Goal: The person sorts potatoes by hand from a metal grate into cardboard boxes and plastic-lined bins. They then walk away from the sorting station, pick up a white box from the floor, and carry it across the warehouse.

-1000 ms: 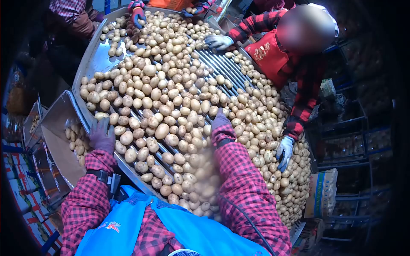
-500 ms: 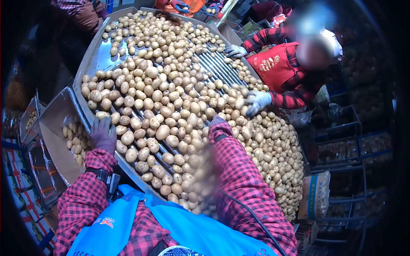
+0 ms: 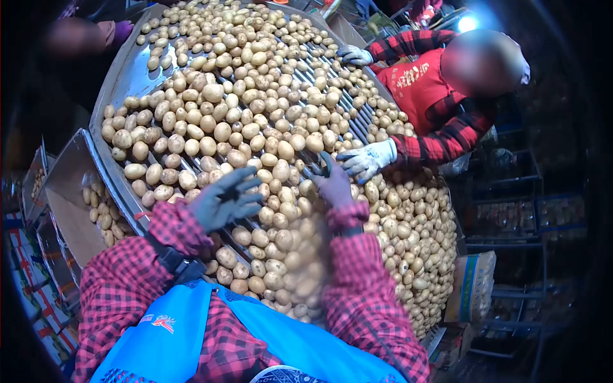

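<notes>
Pale yellow potatoes (image 3: 221, 131) cover a sloping sorting table with metal rollers (image 3: 359, 121). My left hand (image 3: 227, 198), in a dark glove, hovers over the near potatoes with its fingers spread and nothing in it. Farther right, my right hand (image 3: 335, 185) reaches in among the potatoes beside a bare patch of rollers; its gloved fingers are apart, and I see no potato held. Close to its fingertips is the white-gloved hand (image 3: 369, 159) of a co-worker. A heap of potatoes (image 3: 408, 255) lies to the right of my right forearm.
Across the table stands the co-worker in a red apron (image 3: 415, 83), other gloved hand (image 3: 355, 55) at the edge. A cardboard box (image 3: 70, 198) holding potatoes adjoins the table's left metal rim (image 3: 105, 167). At right are a carton (image 3: 469, 287) and shelving. Another person stands upper left.
My left hand has left the rim by the box and moved right, over the potatoes. My right hand has shifted slightly, fingers now spread. The co-worker's nearer hand has moved toward it.
</notes>
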The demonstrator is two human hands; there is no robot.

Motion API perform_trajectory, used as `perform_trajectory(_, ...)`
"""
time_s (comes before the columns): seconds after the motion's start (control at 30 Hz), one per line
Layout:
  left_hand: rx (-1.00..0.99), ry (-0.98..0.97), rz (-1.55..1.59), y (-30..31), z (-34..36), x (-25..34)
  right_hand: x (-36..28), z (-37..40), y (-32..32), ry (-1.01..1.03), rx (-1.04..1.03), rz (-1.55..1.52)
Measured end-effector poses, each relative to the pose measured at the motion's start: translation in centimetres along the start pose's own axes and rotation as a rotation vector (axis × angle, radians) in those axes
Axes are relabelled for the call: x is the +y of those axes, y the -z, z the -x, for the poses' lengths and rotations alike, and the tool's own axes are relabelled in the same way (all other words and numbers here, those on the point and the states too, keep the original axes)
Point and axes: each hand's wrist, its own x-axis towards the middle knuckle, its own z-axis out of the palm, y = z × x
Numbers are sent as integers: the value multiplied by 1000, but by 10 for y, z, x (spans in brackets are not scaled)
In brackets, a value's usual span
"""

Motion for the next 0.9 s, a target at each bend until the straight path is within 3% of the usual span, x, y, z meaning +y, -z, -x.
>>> perform_trajectory(0.03, -45, 131, 168, 11, -11, -12, -16, 19, -4, -43, -65, -165)
perform_trajectory(0.1, -101, 217, 407, 12, -13, -34, -16, 44, -30, 423, -61, -170)
perform_trajectory(0.13, -96, 248, 464, 18, -12, -41, -14, 45, -34, 411, -61, -173)
perform_trajectory(0.23, -114, 313, 647, 34, -4, -40, -8, 16, -38, 294, 77, 261)
perform_trajectory(0.33, -65, 154, 235, 56, -1, -38, 5, -42, -49, 51, -152, 629)
perform_trajectory(0.4, -39, 85, 52, 46, 7, -30, 17, -68, -61, 53, -164, 679)
perform_trajectory(0.47, -58, 150, -310, 28, 13, -29, 24, -79, -58, 127, -169, 670)
perform_trajectory(0.5, -67, 162, -312, 23, 16, -28, 27, -81, -47, 77, -256, 510)
perform_trajectory(0.63, -89, 181, -260, 29, 15, -19, 28, -79, -40, 92, -211, 539)
perform_trajectory(0.7, 63, 310, -233, 50, 13, -24, 25, -75, -38, 96, -187, 571)
perform_trajectory(0.77, 66, 283, -167, 41, 19, -19, 21, -58, -30, 81, -48, 456)
perform_trajectory(0.8, -27, 219, -221, 33, 24, -15, 16, -45, -24, 71, -33, 457)
perform_trajectory(0.83, -117, 155, -271, 27, 25, -14, 29, -42, -27, 103, 18, 418)
perform_trajectory(0.9, -102, 157, -199, 38, 14, -19, 53, -43, -40, 190, 101, 383)
